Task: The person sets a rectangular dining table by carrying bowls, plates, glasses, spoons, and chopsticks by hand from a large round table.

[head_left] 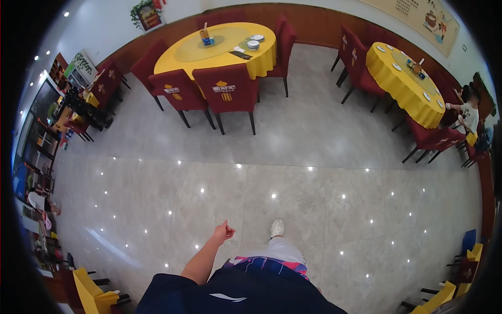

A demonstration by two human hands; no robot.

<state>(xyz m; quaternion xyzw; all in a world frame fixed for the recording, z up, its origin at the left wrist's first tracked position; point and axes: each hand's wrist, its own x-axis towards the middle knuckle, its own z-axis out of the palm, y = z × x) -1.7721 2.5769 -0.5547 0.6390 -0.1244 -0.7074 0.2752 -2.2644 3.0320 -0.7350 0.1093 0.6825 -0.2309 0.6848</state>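
Observation:
My left hand [224, 232] hangs in front of my body above the tiled floor. Its fingers are loosely curled, and nothing shows in them. The hand touches no furniture. My right hand is out of view. Below me are my dark blue shirt [251, 288] and one white shoe [277, 227] on the floor.
Ahead stands a round table with a yellow cloth [225, 39], bowls and red-covered chairs [226, 89]. Another yellow-clothed table [405, 86] is at the right, with a person [469, 112] beside it. More people [39, 200] and furniture line the left side. Grey tiles [293, 152] lie between.

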